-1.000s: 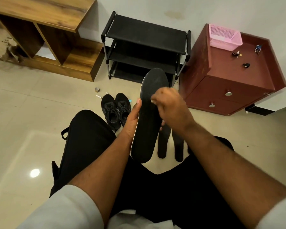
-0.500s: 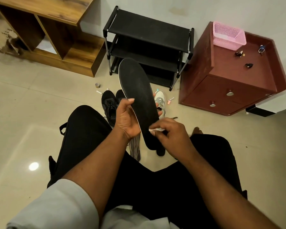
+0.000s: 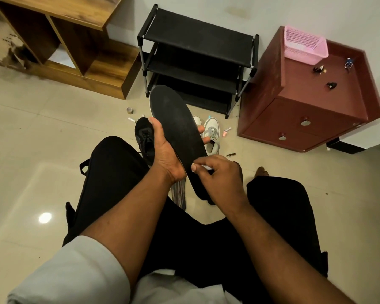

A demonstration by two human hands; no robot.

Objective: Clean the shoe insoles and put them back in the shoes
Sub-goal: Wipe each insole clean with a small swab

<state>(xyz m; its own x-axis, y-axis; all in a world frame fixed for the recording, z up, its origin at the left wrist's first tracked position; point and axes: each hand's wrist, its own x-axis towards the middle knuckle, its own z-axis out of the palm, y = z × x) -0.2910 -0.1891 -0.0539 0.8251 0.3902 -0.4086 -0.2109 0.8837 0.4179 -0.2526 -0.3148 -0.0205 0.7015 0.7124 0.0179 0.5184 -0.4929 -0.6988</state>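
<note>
Left hand point(image 3: 166, 154) grip wraps the black insole point(image 3: 178, 137) mid-length, held up over the lap, toe end away. Right hand point(image 3: 219, 172) pinches a small white wipe point(image 3: 203, 167) vs. the heel end. Step: prob. wiping, insole 1. Next: stroke w/ steady hold, then into a shoe. Black shoes point(image 3: 144, 137), grey sneakers point(image 3: 212, 133), another insole point(image 3: 179, 195) on floor.

One view only, the head camera, and it looks forward and steeply down from above the seated person's lap. Both forearms run up from the bottom edge, so the hands sit close, mid-frame. Beyond them lies the floor point(image 3: 31, 150), and the shoe rack point(image 3: 195, 62) stands against the wall at the top. Wide-angle lens; straight edges bow outward.
</note>
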